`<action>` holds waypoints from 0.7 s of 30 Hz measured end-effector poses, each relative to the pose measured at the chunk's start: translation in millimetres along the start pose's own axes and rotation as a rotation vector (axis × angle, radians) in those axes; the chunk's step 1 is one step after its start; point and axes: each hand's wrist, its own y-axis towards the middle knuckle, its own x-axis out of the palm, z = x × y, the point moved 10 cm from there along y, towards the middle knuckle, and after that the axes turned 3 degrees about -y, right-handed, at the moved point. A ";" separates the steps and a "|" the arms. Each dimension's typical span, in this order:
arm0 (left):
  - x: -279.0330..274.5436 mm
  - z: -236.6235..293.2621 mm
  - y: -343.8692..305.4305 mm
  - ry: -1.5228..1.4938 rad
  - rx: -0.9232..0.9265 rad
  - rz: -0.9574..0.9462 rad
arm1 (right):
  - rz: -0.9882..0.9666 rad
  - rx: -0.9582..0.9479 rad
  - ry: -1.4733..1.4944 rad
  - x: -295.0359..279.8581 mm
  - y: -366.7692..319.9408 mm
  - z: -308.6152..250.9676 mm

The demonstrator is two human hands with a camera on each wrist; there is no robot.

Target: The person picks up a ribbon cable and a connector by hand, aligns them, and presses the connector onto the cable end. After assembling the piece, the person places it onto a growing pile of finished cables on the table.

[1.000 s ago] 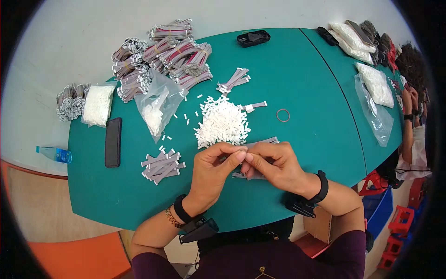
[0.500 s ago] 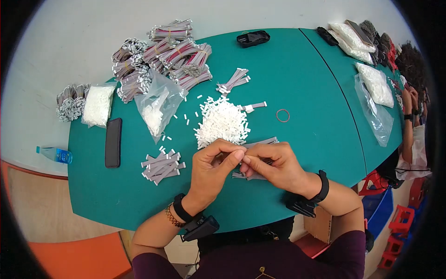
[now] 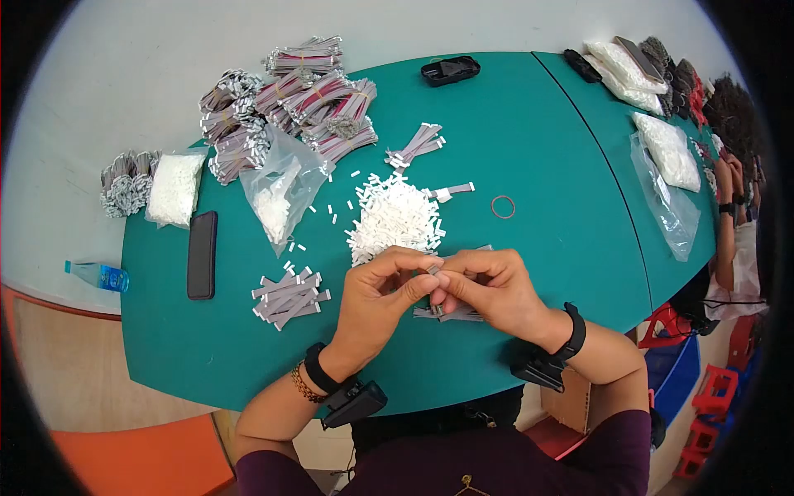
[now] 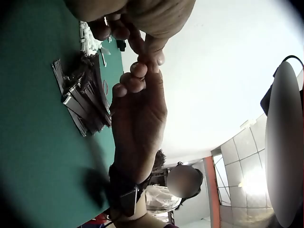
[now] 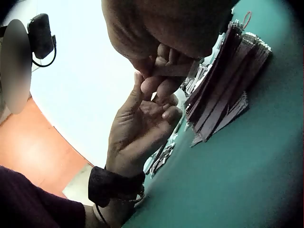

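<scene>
Both hands meet fingertip to fingertip over the near middle of the table. My left hand point(image 3: 372, 302) pinches one end of a short grey ribbon cable point(image 3: 433, 269) with thumb and forefinger. My right hand point(image 3: 496, 291) grips the same cable point(image 5: 173, 70), whose flat strip runs across its curled fingers in the right wrist view. Fingertips hide most of its end. Just beyond them lies a heap of small white plastic pieces point(image 3: 395, 217). A stack of grey ribbon cables point(image 5: 228, 80) lies under and beside the right hand.
Loose cables point(image 3: 289, 296) with white ends lie left of the hands. A phone point(image 3: 202, 255), an opened plastic bag point(image 3: 285, 186) and bundled cables point(image 3: 318, 95) are farther left. One red rubber band point(image 3: 503, 207) lies at right; another person's arm point(image 3: 725, 240) shows at the far right.
The fingertips have shifted slightly, and a grey part of the cable now shows between them. Both arms stay almost in place; the things on the table have not moved.
</scene>
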 end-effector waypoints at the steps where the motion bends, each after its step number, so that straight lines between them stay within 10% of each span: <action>1: 0.1 0.6 0.2 0.007 0.007 -0.005 | -0.002 -0.004 0.007 -0.3 0.3 -0.2; 21: 2.2 6.0 0.8 -0.011 0.046 -0.003 | -0.034 -0.008 -0.003 6.8 -1.0 1.7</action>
